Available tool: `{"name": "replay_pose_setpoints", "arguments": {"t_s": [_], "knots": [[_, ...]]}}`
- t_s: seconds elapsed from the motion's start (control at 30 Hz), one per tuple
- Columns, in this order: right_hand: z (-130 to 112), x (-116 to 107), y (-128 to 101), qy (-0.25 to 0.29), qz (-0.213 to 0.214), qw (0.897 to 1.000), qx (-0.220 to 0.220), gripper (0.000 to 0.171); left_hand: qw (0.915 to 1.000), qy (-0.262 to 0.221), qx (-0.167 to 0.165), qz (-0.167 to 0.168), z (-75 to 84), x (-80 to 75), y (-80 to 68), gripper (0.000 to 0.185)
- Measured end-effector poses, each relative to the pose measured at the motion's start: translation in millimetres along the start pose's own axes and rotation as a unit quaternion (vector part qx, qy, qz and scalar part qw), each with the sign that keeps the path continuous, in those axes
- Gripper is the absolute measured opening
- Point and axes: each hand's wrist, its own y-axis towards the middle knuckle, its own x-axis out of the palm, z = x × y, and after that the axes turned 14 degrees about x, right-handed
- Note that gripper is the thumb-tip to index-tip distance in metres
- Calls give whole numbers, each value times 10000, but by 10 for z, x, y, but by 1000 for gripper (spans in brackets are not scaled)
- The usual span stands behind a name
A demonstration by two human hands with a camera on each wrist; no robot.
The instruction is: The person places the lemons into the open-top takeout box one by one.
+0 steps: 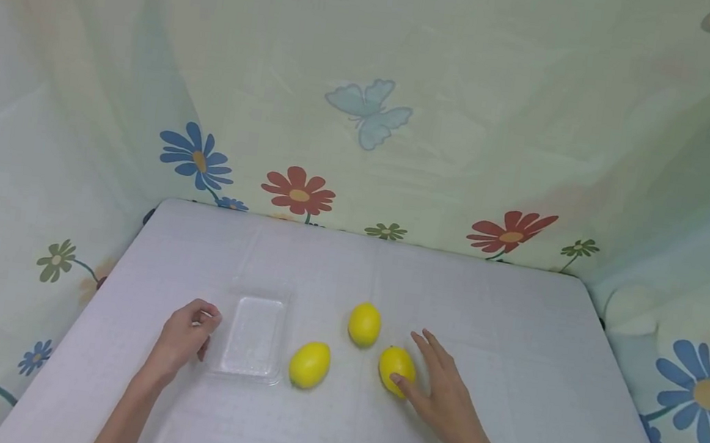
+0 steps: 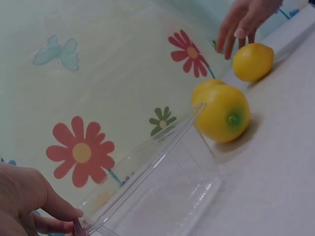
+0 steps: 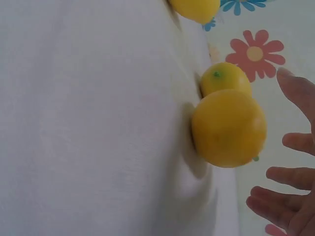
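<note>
Both forearms are bare to the bottom of the head view, no sleeves showing, the left hand (image 1: 184, 337) and right hand (image 1: 443, 395) wear no gloves, rings or watch, with short plain fingernails.

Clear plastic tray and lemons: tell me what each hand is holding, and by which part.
The left hand pinches the clear plastic tray by its left rim. The right hand holds nothing; its thumb touches the nearest lemon.

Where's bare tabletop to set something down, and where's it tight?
Free: the right part of the table, between the right hand and the right edge; the far strip behind the clear tray and the middle lemon; the near strip between the forearms. Crowded: the centre row, left hand at the tray, left lemon, right lemon under the fingers.
</note>
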Motion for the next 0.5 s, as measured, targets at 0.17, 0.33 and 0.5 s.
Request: {"name": "replay_pose_setpoints", "arguments": {"t_s": [0.17,0.33,0.5], "knots": [[4,126,-9,180,-124,9996,194,77,10000,-65,-15,-1,-8,-5,-3,21],[-40,204,-16,15,-49,9998,188,74,9999,-119,-21,11,-24,-3,12,20],[-94,244,-17,-177,-102,9993,320,71,9999,-158,-46,27,-19,-5,13,19]]}}
